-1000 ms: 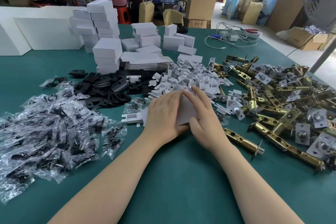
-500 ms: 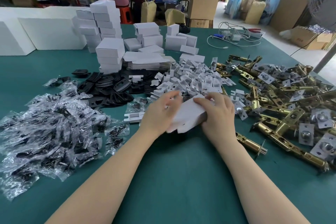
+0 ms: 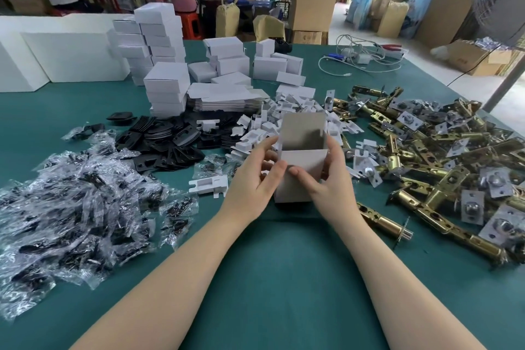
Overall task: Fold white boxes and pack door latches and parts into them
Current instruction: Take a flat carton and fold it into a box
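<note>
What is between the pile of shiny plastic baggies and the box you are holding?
In the head view, one small white cardboard insert lies on the green table between the clear plastic bags and the white cardboard box.

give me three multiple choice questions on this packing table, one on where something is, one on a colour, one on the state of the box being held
1. Where does the heap of brass door latches lie?
A. to the right of the hands
B. to the left of the hands
C. on the floor

2. What colour is the table cover?
A. red
B. teal green
C. yellow

3. What state is the white box between the hands in?
A. flat and unfolded
B. closed and stacked
C. opened into a tube, top flap standing up

Answers:
1. A, the latches are spread over the table's right side, while the clear bagged parts lie on the left.
2. B, the bare cover around the arms is teal green.
3. C, the left hand and right hand hold it upright, its inside visible and the flap raised.
</note>
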A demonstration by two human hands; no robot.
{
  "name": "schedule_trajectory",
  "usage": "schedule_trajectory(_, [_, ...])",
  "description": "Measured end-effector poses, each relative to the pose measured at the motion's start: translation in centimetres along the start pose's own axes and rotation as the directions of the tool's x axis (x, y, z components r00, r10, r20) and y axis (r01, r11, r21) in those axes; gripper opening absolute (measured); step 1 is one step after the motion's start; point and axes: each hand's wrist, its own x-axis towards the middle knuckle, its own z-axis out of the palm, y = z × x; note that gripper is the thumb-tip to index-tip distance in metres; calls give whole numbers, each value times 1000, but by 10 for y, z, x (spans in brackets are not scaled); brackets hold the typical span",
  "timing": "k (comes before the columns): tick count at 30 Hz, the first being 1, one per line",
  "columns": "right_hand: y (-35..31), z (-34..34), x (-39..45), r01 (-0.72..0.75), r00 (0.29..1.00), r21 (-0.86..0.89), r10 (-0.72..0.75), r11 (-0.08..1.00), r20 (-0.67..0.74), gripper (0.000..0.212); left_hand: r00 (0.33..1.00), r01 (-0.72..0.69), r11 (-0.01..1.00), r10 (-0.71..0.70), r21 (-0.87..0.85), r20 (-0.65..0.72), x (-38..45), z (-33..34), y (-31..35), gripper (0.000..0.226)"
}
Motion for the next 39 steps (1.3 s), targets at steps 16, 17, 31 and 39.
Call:
schedule_trajectory(16, [-5,8,-3,-89,989,-40,93,995,113,59,960,136,970,-179,202,214,10,-16,-14,50])
schedule_trajectory(17, [-5,10,-4,-88,988,-68,95,994,122,61,967,137,964,-180,227,182,11,-17,-15,50])
schedule_trajectory(31, [-41,-88,26,109,788,-947,554,303,268,27,956,177,933,-239,313,171,11,-19,-16,45])
schedule_trajectory(39, [-29,-89,20,175,769,-879,496,443,402,36,951,194,921,-262,337,167,11,-18,-17,47])
